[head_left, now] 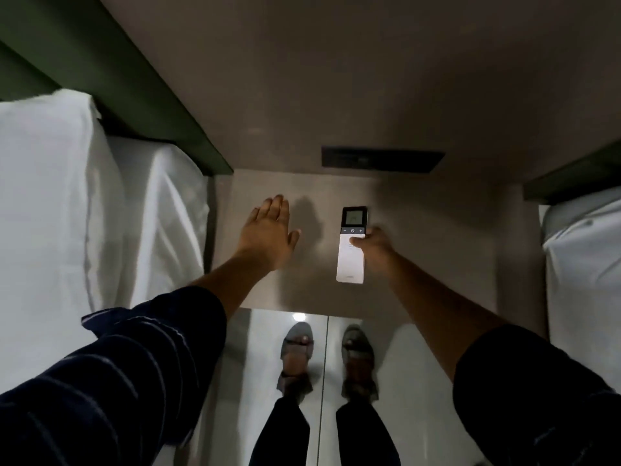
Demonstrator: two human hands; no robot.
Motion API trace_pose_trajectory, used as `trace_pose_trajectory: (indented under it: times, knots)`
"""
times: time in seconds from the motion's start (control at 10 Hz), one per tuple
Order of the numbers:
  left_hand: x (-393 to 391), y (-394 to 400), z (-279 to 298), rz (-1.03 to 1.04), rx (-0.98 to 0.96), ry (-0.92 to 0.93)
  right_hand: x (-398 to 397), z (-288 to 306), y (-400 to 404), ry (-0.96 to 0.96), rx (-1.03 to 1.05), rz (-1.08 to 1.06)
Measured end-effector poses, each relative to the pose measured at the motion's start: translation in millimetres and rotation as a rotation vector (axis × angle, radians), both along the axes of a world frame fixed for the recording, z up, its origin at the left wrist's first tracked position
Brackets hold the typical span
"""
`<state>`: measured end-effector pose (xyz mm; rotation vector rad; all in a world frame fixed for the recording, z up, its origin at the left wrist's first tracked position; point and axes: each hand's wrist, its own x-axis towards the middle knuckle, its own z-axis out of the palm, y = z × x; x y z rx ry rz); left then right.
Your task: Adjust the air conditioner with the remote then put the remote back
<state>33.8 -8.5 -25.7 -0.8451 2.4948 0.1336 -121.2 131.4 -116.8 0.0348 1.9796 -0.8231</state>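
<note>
— Remote (352, 244) first: where is it?

— Above the top of the nightstand (437, 250), toward its right half, screen end pointing at the wall (369, 79). The right hand (373, 243) grips it from its right edge, thumb lying across the white lower face just beneath the row of buttons. The dark upper part carries a small lit display. I cannot tell whether the underside touches the surface or sits slightly above it.

— And the other hand?

— The left hand (268, 232) is spread flat, fingers together and stretched toward the wall, thumb out to the side. It holds nothing. It sits well to the left of the remote, over the left part of the tabletop, with its shadow falling on the surface just to its right. Whether the palm presses down or floats above, I cannot say.

— What surrounds the table?

— A bed with white sheets (84, 196) on the left and a dark green headboard (141, 95) behind it; another white bed (584, 264) on the right. A dark rectangular panel (383, 160) is set in the wall straight above the remote. Both forearms are bare below dark sleeves (134, 358).

— Lower down?

— Sandalled feet (297, 348) on a glossy pale floor (420, 364), close to the front edge of the nightstand.
</note>
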Motion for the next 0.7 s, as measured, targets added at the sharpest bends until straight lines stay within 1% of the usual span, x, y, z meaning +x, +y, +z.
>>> trace_pose_trajectory:
  times: [0.1,0.2,0.3,0.4,0.5,0.6,0.7]
  knots:
    - [6,5,-49,0.002,0.056,0.006,8,-49,1,0.113,0.061,0.056]
    - [10,10,-65,-0.011,0.067,0.018,14,-68,-1,0.156,0.080,0.070]
    - [12,13,-72,-0.015,0.080,0.039,21,-82,-2,0.220,0.118,0.158]
    - [11,12,-67,-0.026,0.083,0.055,22,-84,2,0.275,0.158,0.214]
    - [16,12,-52,-0.034,0.095,0.065,28,-69,11,0.288,0.195,0.218]
    - [19,12,-31,-0.020,0.097,0.063,34,-41,15,0.304,0.203,0.241]
    - [19,13,17,-0.104,0.086,0.054,37,25,22,0.372,0.156,0.251]
